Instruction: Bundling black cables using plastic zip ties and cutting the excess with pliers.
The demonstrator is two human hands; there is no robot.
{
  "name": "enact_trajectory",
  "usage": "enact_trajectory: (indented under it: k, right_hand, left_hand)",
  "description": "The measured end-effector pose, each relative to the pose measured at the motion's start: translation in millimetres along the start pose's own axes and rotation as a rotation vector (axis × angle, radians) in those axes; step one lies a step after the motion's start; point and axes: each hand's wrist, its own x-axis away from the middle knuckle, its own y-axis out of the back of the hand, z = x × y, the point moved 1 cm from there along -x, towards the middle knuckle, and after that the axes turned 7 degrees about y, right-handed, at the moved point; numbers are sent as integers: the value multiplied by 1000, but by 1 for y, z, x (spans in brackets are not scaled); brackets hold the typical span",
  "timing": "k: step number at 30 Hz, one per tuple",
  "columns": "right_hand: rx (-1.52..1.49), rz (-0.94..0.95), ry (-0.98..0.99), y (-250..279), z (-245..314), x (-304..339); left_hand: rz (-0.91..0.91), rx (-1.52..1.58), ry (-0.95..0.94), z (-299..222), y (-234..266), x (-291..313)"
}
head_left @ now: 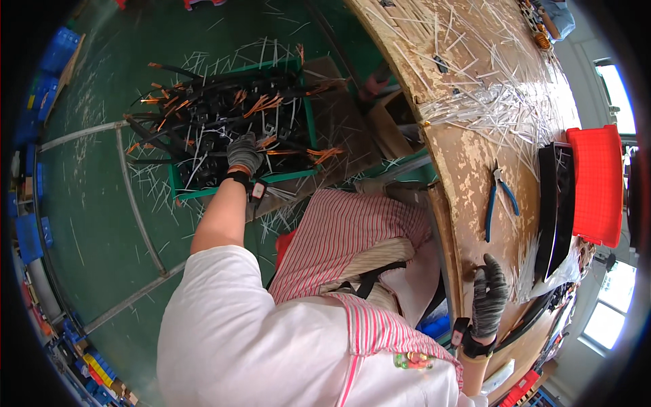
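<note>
My left hand point(245, 156), in a grey knit glove, reaches down into a green crate point(311, 129) on the left. Its fingers curl in among black cables point(196, 91) with bare copper ends, and what they grip is hidden. On the wooden table to the right lies my right hand point(489, 298), also gloved in grey. It is empty, with the fingers stretched out and the thumb apart. Beyond its fingertips rest pliers point(493, 203) with blue handles, their jaws pointing away from me.
Thin white strips point(488, 112) litter the worn table point(468, 183) and the green floor. At the table's right stand a black tray point(553, 203) and a red basket point(597, 186). A metal floor frame point(135, 203) is left of me. Another person's arm point(557, 19) shows at the far right.
</note>
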Motion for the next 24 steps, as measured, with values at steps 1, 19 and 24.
enact_trajectory:
  k: [1,19,24]
  right_hand:
    - [8,-15,16,-1,-1,0]
    - [121,-16,109,-15,-5,-16]
    - [18,-69,97,-19,-9,-14]
  left_hand:
    - [2,0,5,5,0,4]
    - [-320,-296,-350,44,-49,-7]
    - [35,-326,-283,42,-43,-24]
